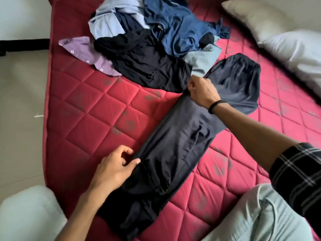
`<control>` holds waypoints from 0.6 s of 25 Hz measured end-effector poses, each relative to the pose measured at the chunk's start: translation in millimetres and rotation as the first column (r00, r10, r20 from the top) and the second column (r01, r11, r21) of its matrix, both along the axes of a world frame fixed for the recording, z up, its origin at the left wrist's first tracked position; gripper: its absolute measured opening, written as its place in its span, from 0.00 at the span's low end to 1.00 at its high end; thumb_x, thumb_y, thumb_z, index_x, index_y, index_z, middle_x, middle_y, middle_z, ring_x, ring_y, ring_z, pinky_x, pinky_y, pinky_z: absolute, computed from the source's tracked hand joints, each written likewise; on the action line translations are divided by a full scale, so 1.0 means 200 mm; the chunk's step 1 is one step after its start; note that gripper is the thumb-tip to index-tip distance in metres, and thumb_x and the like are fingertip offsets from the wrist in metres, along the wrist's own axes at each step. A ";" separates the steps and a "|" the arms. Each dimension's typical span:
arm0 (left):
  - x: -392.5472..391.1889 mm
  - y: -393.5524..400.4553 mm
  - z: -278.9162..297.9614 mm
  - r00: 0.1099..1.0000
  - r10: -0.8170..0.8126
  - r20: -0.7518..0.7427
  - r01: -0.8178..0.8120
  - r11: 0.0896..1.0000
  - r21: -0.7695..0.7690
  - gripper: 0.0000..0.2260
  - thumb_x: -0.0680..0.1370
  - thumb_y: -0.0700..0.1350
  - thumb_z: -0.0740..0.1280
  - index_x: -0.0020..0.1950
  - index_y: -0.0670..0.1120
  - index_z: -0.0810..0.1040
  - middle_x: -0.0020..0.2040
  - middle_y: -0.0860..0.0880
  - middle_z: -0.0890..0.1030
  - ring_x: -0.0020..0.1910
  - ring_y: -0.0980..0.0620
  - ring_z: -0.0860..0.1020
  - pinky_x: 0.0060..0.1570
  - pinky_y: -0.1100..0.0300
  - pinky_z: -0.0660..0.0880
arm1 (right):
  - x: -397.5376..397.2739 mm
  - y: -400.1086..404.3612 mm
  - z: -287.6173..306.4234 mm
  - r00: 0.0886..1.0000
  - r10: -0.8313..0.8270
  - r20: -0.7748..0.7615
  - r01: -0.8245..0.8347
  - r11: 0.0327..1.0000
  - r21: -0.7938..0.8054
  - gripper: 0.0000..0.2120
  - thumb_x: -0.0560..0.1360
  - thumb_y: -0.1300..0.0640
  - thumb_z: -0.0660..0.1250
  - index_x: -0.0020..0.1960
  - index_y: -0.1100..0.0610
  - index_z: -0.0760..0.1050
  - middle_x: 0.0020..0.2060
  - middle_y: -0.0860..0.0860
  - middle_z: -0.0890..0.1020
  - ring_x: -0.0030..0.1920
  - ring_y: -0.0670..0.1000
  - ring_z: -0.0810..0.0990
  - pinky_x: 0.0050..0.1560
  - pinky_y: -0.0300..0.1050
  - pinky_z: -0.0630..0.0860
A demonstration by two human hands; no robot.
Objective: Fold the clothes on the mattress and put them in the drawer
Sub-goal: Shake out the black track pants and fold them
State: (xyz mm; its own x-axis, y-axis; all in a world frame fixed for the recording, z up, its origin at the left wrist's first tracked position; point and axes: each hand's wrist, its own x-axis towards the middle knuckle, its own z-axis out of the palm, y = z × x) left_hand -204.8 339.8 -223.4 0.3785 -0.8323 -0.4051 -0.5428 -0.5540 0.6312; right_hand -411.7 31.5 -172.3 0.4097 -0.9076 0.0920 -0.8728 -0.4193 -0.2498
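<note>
dark trousers (175, 146) laid lengthwise on red mattress (90, 108), unfolded clothes heap (149, 37) beyond

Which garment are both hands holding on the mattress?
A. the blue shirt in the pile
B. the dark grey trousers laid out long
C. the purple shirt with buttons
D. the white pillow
B: the left hand and the right hand both pinch the edge of the dark grey trousers, away from the pile.

Trouser (175, 146) hems under the left forearm — pillow (293, 49) cut off at right edge.
</note>
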 end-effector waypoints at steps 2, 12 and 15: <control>0.04 0.08 0.02 0.995 -0.084 -0.051 0.091 0.986 0.138 0.19 0.65 0.69 0.74 0.51 0.65 0.74 0.45 0.57 0.82 0.46 0.50 0.84 0.52 0.51 0.80 | -0.01 0.14 -0.05 0.994 0.034 0.106 -0.039 0.998 0.046 0.11 0.72 0.54 0.64 0.53 0.53 0.75 0.47 0.56 0.83 0.50 0.64 0.81 0.49 0.56 0.77; 0.10 0.39 0.14 0.980 -0.191 0.061 0.179 0.970 0.165 0.31 0.66 0.59 0.81 0.66 0.56 0.74 0.52 0.53 0.79 0.58 0.48 0.80 0.62 0.53 0.74 | -0.13 1.63 -0.32 0.864 0.453 0.221 -0.501 0.817 0.284 0.35 0.65 0.29 0.74 0.66 0.46 0.77 0.55 0.44 0.73 0.54 0.48 0.73 0.58 0.41 0.73; 0.04 0.44 0.08 0.994 0.057 0.096 -0.065 0.994 0.084 0.23 0.70 0.62 0.77 0.59 0.50 0.81 0.50 0.50 0.85 0.57 0.46 0.82 0.58 0.54 0.76 | -0.12 1.79 -0.35 0.887 0.386 0.254 -0.447 0.857 0.258 0.25 0.71 0.40 0.72 0.65 0.46 0.77 0.54 0.44 0.73 0.55 0.48 0.75 0.59 0.46 0.75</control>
State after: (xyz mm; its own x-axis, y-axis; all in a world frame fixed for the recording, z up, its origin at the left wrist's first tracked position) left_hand -196.2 428.1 -207.8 0.4668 -0.7697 -0.4355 -0.5604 -0.6384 0.5276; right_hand -435.0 389.4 -241.8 0.7581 -0.6506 -0.0441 -0.5571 -0.6110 -0.5624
